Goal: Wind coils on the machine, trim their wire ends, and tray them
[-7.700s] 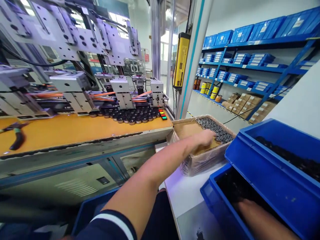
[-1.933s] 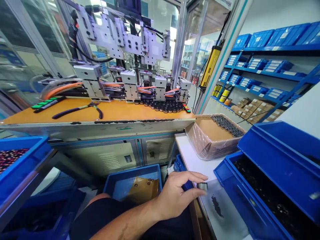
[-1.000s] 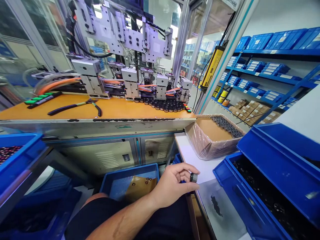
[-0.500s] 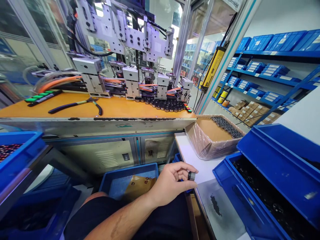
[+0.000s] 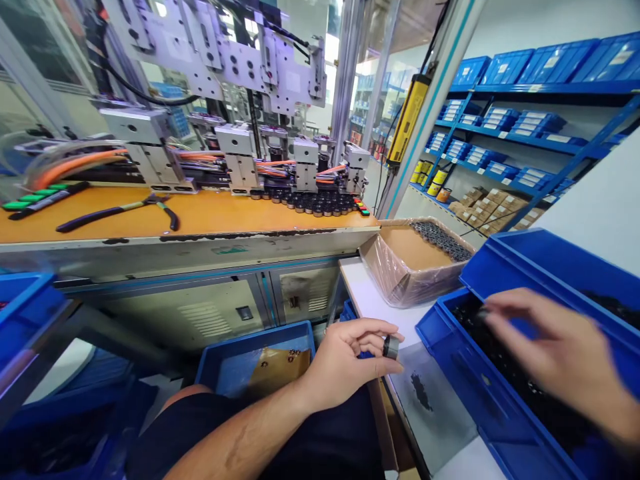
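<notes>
My left hand (image 5: pixel 345 357) is closed around a small round part (image 5: pixel 391 347), black with a grey metal band, pinched between thumb and fingers above the edge of the white side table. On the right, my right hand (image 5: pixel 545 340) is over the open blue bin (image 5: pixel 463 380), smeared by motion. Its thumb and forefinger come together at a dark bit (image 5: pixel 483 313) too blurred to name. Loose black parts (image 5: pixel 533 387) lie inside that bin, partly hidden beneath the hand.
A plastic-lined carton (image 5: pixel 400 267) holds rows of round parts. Pliers (image 5: pixel 117 213) and a cluster of round parts (image 5: pixel 323 203) lie on the orange bench (image 5: pixel 220 217) before the machine. A blue tray (image 5: pixel 220 353) with cardboard sits below; another blue bin (image 5: pixel 540 267) stands behind the open one.
My right hand has come into view from the right, over the blue bin. The view has swung right, while my left hand keeps its hold on the round part, now turned slightly.
</notes>
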